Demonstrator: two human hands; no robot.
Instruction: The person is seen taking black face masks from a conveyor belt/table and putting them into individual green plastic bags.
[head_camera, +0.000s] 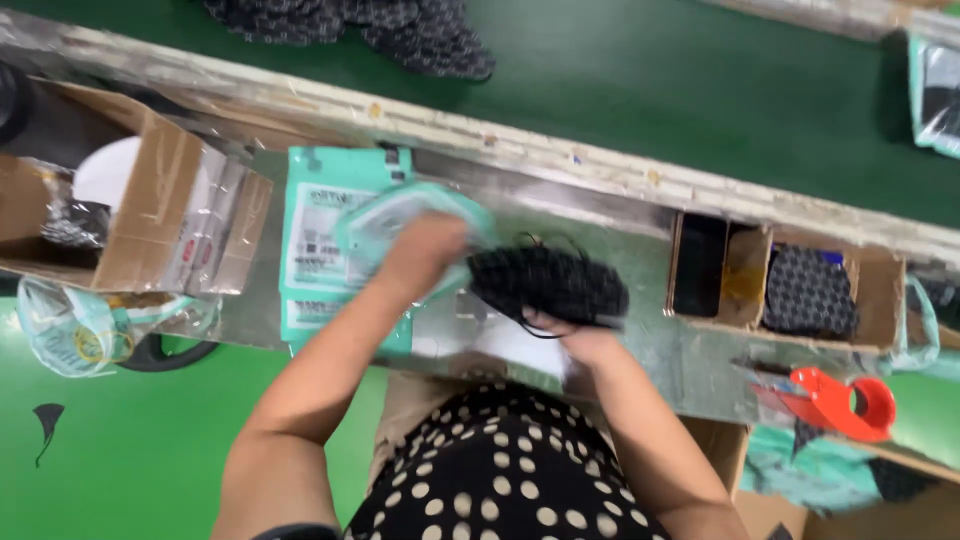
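My left hand (425, 250) grips a teal and clear plastic pouch (385, 225), held above a stack of similar teal pouches (320, 270) on the metal bench (640, 270). My right hand (580, 340) holds a bundle of black patterned face masks (548, 283) with thin ear loops, its left end right at the mouth of the pouch. The picture is blurred by motion, so I cannot tell whether the masks are inside the pouch.
An open cardboard box (150, 200) stands at the left. A divided cardboard box (870, 290) with more black masks sits at the right, a red tape dispenser (845, 400) before it. A green conveyor belt (650, 80) runs behind, carrying black masks (420, 35).
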